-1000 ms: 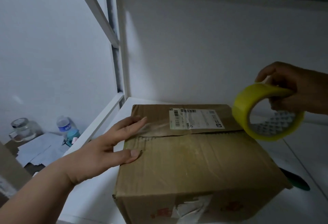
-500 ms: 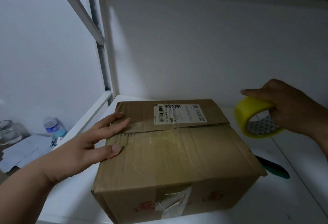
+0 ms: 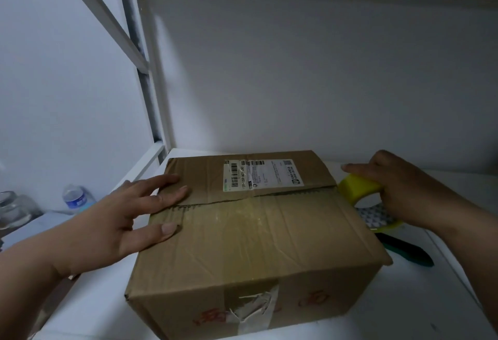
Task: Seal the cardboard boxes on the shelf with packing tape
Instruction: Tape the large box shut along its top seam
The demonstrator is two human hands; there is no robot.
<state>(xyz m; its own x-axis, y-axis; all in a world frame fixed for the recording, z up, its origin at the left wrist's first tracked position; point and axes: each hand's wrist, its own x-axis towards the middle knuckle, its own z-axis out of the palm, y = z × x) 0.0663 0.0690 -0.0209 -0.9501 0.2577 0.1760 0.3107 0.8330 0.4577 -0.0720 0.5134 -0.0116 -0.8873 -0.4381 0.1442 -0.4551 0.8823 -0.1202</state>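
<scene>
Now Taping: Roll at the Right End of the Box Seam

Squarely on the white shelf (image 3: pixel 444 299) a cardboard box (image 3: pixel 250 234) is sitting, its two top flaps meeting along a jagged centre seam (image 3: pixel 256 198) that is running left to right. A white shipping label (image 3: pixel 262 175) with barcodes is lying on the far flap, just behind the seam. A shiny strip of clear tape is showing along the seam under the label, though how far it is reaching cannot be told. On the near face, torn white tape (image 3: pixel 252 310) is peeling between red printed marks.

The left hand (image 3: pixel 126 218) is resting flat on the box's left end, fingers straight and spread, the thumb lying on the near flap and the other fingers crossing onto the far flap.

The right hand (image 3: pixel 409 191) is gripping a yellow tape roll (image 3: pixel 361 187), fingers curling over the top of it and the forefinger pointing left along it. The roll is sitting at the right end of the seam, touching the box's top right edge and hanging partly beside the box's right side.

A dark green object (image 3: pixel 407 252) is lying on the shelf just right of the box, below the roll; what it is cannot be made out. Beyond the shelf's left frame, a plastic water bottle (image 3: pixel 75 195) and a glass jar (image 3: pixel 13 207) are standing lower down.
</scene>
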